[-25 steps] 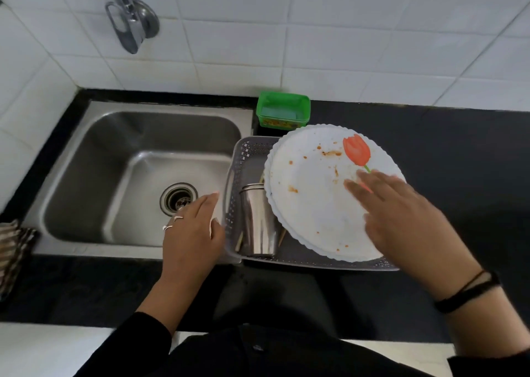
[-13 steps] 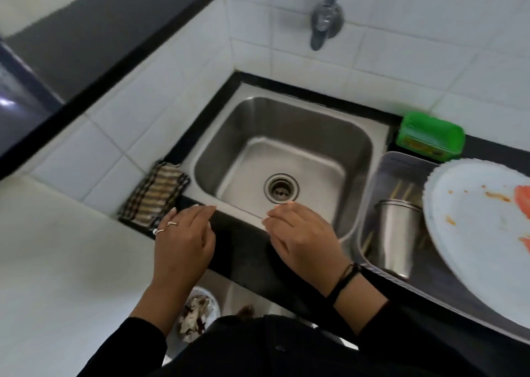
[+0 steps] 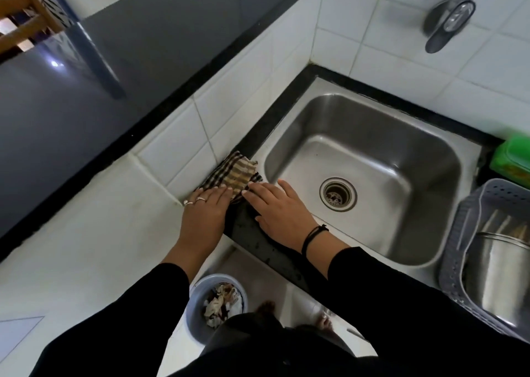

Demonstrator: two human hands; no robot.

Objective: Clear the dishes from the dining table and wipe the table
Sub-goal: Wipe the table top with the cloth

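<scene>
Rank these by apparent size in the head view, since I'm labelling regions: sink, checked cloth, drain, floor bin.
1. sink
2. floor bin, partly hidden and farther from the camera, so unsure
3. checked cloth, partly under both hands
4. drain

a cloth (image 3: 233, 174) lies on the counter (image 3: 252, 233) left of the sink (image 3: 372, 158); a basket (image 3: 453, 250) sits right of it, a bin (image 3: 195, 305) on the floor below.
</scene>
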